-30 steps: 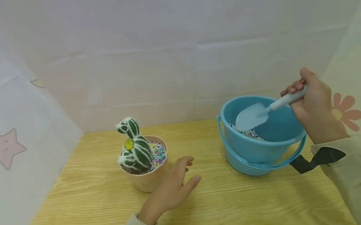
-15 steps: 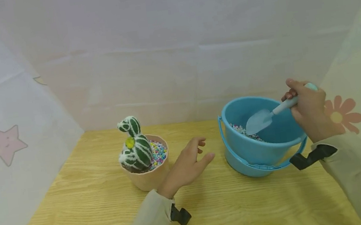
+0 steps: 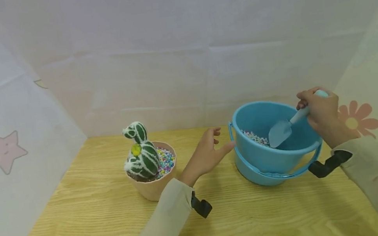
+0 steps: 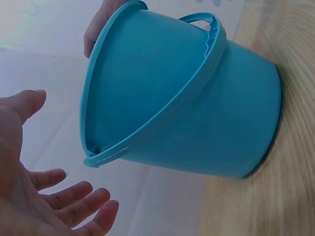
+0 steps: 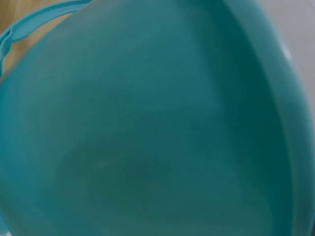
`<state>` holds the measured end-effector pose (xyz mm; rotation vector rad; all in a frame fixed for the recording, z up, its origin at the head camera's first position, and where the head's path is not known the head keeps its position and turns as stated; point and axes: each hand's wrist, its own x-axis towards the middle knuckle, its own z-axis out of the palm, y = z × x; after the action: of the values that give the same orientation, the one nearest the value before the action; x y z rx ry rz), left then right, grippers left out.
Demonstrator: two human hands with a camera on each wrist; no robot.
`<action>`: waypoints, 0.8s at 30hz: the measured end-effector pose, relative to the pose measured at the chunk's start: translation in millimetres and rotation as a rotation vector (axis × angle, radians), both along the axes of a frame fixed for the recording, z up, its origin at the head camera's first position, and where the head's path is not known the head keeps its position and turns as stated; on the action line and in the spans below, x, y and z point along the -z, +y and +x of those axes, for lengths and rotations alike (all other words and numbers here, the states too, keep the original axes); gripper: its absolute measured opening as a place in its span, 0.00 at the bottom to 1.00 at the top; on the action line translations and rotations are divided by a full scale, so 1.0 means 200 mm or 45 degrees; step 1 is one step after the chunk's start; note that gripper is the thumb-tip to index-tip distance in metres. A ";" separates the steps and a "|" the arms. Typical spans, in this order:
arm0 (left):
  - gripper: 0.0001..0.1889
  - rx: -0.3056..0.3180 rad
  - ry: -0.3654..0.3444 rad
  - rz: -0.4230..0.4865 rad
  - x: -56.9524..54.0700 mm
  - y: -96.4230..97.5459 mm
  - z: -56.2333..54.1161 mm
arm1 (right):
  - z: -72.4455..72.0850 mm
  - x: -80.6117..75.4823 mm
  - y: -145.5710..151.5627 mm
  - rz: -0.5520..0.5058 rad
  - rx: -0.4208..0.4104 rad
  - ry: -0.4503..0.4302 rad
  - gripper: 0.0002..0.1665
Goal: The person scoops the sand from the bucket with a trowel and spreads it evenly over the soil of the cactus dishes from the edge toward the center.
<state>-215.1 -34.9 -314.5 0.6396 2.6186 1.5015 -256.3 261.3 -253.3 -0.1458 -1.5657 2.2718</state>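
Note:
On the right of the table a blue bucket [image 3: 269, 163] stands with its handle hanging down the front. Small pale, coloured beads [image 3: 256, 137] lie inside it. My right hand [image 3: 324, 111] grips the handle of a light blue toy shovel [image 3: 280, 132], whose blade points down into the bucket. Fingers spread, my left hand [image 3: 207, 153] is beside the bucket's left rim with nothing in it; in the left wrist view a gap shows between that hand [image 4: 54, 196] and the bucket [image 4: 197, 108]. The right wrist view holds mostly the bucket's wall [image 5: 147, 123].
Left of the bucket, a peach-coloured pot [image 3: 153, 189] holds a green cactus [image 3: 144, 161] with white fuzz, and bright multicoloured beads [image 3: 166, 161]. White sheeting [image 3: 149, 83] closes off the back and sides of the wooden table [image 3: 82, 225].
My left hand has moved right and away from me, from beside the pot to near the bucket's rim. The shovel has moved lower and rightward inside the bucket with my right hand.

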 end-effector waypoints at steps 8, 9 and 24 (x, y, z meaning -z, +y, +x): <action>0.44 0.010 -0.002 0.008 -0.05 0.10 -0.10 | -0.02 0.02 0.01 0.311 -0.020 -0.039 0.17; 0.44 0.020 0.008 0.002 -0.05 0.10 -0.11 | -0.02 0.02 0.01 0.349 -0.031 -0.045 0.17; 0.45 0.238 0.089 0.053 0.00 0.18 -0.23 | -0.04 0.11 0.03 1.026 -0.150 -0.225 0.16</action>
<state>-260.7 0.6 -314.7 0.9285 2.4995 1.5077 -264.1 267.6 -274.4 -0.0335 -2.4979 1.5587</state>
